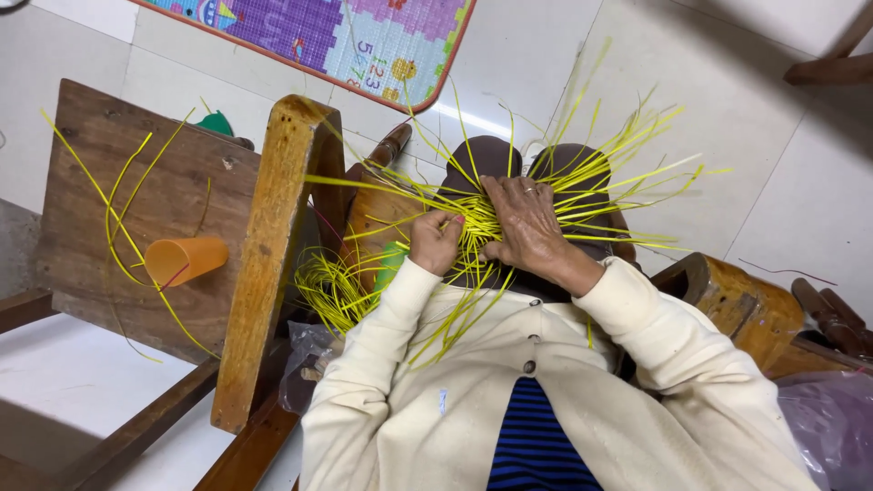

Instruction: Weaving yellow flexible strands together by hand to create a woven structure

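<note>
Nearest are the cream sleeves (655,336). Just beyond them both hands meet over the lap, on a flat weave of yellow strips (477,227). The left hand (436,241) is curled, its fingers (447,221) pinched on one strip. The right hand (527,227) lies spread, palm down, pressing the crossing strands flat. This looks like the weaving step itself: one strip being led across while the rest are pinned. The next tuck seems to call for steady pressure from the right hand. Loose ends fan out past the fingers. Left of them stands a wooden chair (273,236); further left, an orange cup (186,259) lies on its side.
</note>
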